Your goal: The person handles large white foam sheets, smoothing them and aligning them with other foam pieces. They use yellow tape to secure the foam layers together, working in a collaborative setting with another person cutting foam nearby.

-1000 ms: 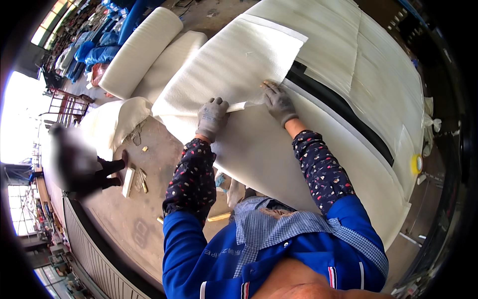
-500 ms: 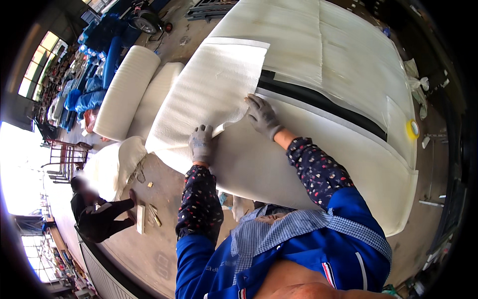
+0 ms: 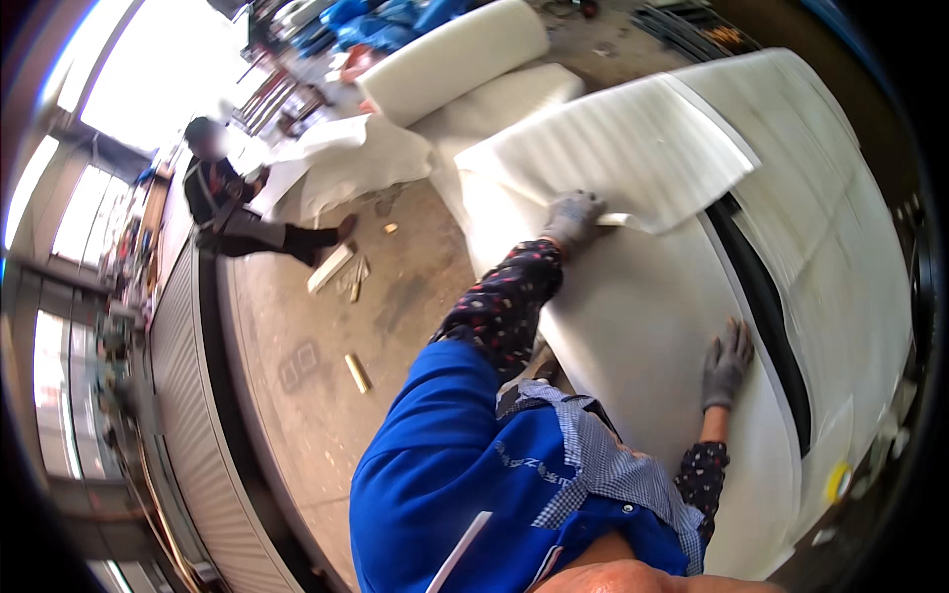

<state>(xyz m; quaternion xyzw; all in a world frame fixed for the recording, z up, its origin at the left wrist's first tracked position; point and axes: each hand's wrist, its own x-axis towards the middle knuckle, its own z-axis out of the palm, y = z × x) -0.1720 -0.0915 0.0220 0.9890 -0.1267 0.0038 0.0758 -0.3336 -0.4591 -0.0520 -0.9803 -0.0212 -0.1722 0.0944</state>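
Note:
A white foam sheet (image 3: 633,148) lies across a large panel covered in white wrapping (image 3: 633,316), its near edge curled over. My left hand (image 3: 575,217), in a grey glove, is closed on that curled edge. Farther right, my right hand (image 3: 729,364), gloved too, lies flat on the white covering with its fingers apart, holding nothing. Just beyond its fingertips runs a long black strip (image 3: 776,336), bared between the white covers. One end of the strip goes under the foam sheet.
A yellow tape roll (image 3: 838,482) sits at the panel's right edge. Thick white foam rolls (image 3: 455,59) lie beyond the panel. At left, another person (image 3: 232,193) stands by a loose white sheet (image 3: 361,163). Wood pieces (image 3: 331,269) lie on the floor, beside a ribbed grey panel (image 3: 208,395).
The view has swung to the left. My right hand has left the foam sheet's edge and moved right and nearer along the covering. My left hand stays at the curled edge.

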